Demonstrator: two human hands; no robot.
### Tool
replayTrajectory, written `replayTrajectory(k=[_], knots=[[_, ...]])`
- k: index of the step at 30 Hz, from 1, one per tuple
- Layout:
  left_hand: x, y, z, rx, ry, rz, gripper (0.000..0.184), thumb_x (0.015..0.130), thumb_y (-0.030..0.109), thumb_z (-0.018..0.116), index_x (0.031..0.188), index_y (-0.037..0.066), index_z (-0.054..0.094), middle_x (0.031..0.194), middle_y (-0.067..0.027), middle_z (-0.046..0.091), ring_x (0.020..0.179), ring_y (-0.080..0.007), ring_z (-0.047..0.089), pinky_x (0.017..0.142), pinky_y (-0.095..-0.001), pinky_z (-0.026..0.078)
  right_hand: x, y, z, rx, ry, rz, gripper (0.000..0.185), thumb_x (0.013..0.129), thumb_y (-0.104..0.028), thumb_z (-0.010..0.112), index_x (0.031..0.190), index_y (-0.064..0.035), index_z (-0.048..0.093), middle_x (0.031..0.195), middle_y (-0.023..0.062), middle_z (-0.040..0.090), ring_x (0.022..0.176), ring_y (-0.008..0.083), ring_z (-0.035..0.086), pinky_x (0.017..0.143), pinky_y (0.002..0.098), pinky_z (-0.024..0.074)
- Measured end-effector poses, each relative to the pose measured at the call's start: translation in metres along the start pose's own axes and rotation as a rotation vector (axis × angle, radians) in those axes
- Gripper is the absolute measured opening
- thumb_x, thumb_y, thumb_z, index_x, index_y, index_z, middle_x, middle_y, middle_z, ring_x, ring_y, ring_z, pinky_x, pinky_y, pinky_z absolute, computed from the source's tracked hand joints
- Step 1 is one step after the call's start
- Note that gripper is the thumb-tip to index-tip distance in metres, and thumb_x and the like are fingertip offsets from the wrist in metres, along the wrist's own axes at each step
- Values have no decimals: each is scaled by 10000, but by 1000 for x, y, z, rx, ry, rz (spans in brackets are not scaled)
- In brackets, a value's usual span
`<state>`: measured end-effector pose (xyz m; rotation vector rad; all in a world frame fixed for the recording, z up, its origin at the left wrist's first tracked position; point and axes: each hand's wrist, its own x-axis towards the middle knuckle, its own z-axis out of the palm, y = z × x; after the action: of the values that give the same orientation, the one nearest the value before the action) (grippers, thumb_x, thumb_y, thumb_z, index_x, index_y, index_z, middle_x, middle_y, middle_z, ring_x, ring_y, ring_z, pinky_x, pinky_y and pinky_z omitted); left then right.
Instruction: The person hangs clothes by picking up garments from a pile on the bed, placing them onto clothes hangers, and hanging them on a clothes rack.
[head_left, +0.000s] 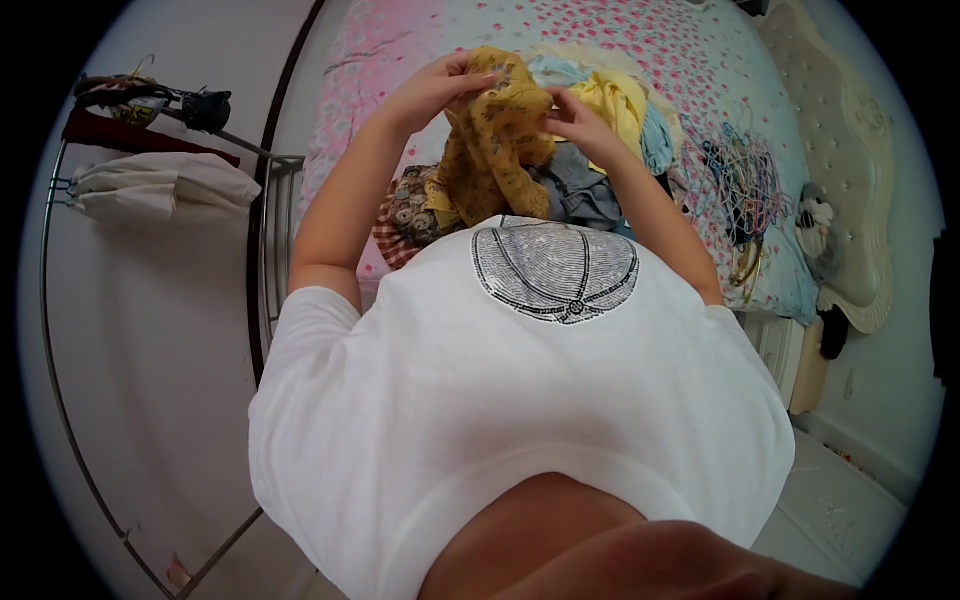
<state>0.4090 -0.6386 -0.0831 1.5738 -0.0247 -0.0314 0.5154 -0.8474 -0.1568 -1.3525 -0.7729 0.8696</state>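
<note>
A mustard-yellow garment with a small dark print is held up over the bed, its lower part hanging down onto a pile of clothes. My left hand is closed on its upper left edge, fingers partly over the cloth. At the garment's right side, my right hand has its fingertips closed on the fabric. Beneath and around it lie a grey-blue garment, a brown patterned cloth and a red checked cloth. Behind my right hand is a pale yellow garment.
The bed has a pink floral sheet. To the right lies a tangle of coloured hangers, near a tufted headboard. A metal rack at left carries a white cloth and hanging items.
</note>
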Motion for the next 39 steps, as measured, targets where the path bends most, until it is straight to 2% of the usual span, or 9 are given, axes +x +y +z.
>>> replayTrajectory(k=[4, 8, 11, 14, 17, 23, 26, 33, 39], knots=[[-14, 2, -16, 21, -32, -7, 390, 791, 259, 618, 1107, 53, 520, 911, 26, 576, 820, -46, 514, 716, -202, 403, 7, 16, 16, -314, -207, -9, 542, 756, -252, 639, 1205, -58, 408, 1121, 96, 520, 1022, 195, 508, 889, 312, 383], [-19, -9, -27, -55, 9, -1, 402, 795, 251, 613, 1126, 46, 509, 944, 12, 578, 853, -63, 520, 736, -214, 407, 27, 67, -5, -1110, -160, -119, 548, 709, -354, 635, 1179, -123, 478, 1038, 111, 564, 979, 241, 534, 972, 504, 222], [-29, -10, -30, -157, 109, 20, 400, 804, 242, 602, 1136, 42, 501, 975, -5, 581, 895, -82, 530, 766, -226, 413, 26, 80, -30, -1104, -211, -37, 488, 703, -375, 626, 1110, -122, 539, 1022, 85, 571, 955, 252, 540, 958, 566, 162], [-38, -16, -36, -239, 203, 51, 408, 813, 229, 589, 1156, 36, 484, 1026, -26, 575, 948, -106, 535, 797, -243, 419, 20, 73, -40, -1380, -464, 246, 408, 703, -351, 631, 1038, -123, 585, 960, 83, 578, 922, 251, 544, 914, 572, 209], [-46, -23, -45, -252, 266, 43, 412, 825, 209, 569, 1179, 29, 464, 1075, -43, 561, 986, -126, 533, 824, -266, 423, -6, 75, -60, -1515, -303, 52, 370, 705, -336, 629, 994, -106, 601, 887, 90, 577, 892, 260, 546, 847, 502, 325], [-49, -39, -58, -362, 322, 60, 334, 872, 140, 462, 1184, 22, 460, 1108, -69, 550, 1009, -165, 533, 856, -305, 423, -30, 37, -91, -878, 50, -221, 177, 722, -181, 563, 776, -27, 495, 729, 77, 493, 689, 194, 500, 614, 264, 400], [-49, -45, -64, -445, 232, 79, 305, 876, 112, 425, 1162, 19, 475, 1100, -77, 552, 1006, -186, 533, 867, -326, 420, -39, 24, -106, -659, 242, 52, 129, 716, -107, 520, 740, -34, 416, 682, 51, 419, 643, 139, 419, 607, 247, 368], [-38, -57, -55, -563, 174, 92, 283, 836, 91, 485, 1112, 26, 485, 1059, -79, 557, 987, -187, 529, 868, -337, 410, -56, 32, -94, -676, 371, -107, 282, 740, -46, 461, 1013, -51, 388, 891, 72, 475, 839, 170, 479, 745, 277, 384], [-27, -72, -64, -531, 249, 24, 251, 813, 40, 504, 1061, 37, 466, 984, -74, 550, 895, -164, 538, 793, -305, 432, -63, 16, -75, -668, 213, 91, 430, 738, -31, 480, 1156, -72, 386, 1087, 136, 502, 963, 223, 505, 814, 317, 401]])
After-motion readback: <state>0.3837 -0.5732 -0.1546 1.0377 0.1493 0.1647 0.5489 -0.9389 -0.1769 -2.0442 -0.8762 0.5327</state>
